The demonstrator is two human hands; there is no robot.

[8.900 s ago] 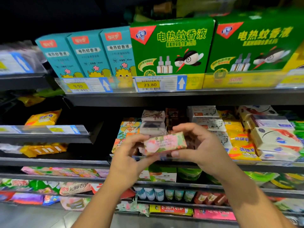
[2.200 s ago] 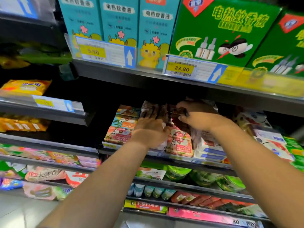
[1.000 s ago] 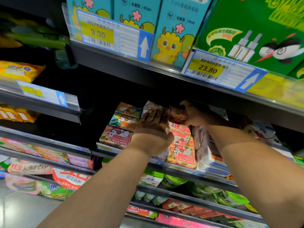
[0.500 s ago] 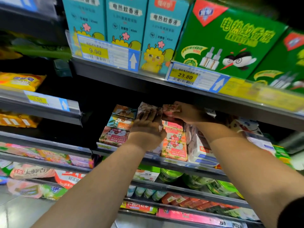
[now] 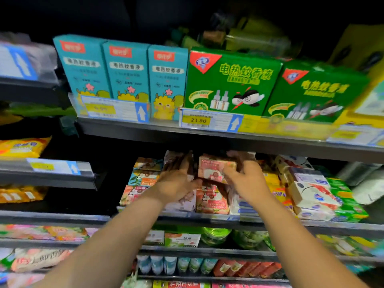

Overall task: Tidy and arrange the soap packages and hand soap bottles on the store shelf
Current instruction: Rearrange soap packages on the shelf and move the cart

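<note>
**Soap box held over its stack on a crowded store shelf**

A person stands at the soap shelf with both bare arms stretched up to it. The shelf is packed with soap in stacked rows. Peach packs are at the left, followed by a pale stack and a pink stack in the middle. Yellow packs, white packs and green packs run on to the right.

The right hand grips a pink soap box by its right end, with fingers and thumb curled round it. The box faces the aisle, directly above the pink stack and close under the top shelf. Blur hides whether it touches the stack.

The left hand lies against the front of the pale stack. Its fingers are straight and point upward, the thumb is spread toward the pink stack, and it holds nothing.

On the top shelf, three teal boxes stand upright side by side, with two green boxes to their right. A price tag reading 23.80 is fixed to the rim below the first green box. Two shelves below the soap, a row of small bottles stands upright.
</note>
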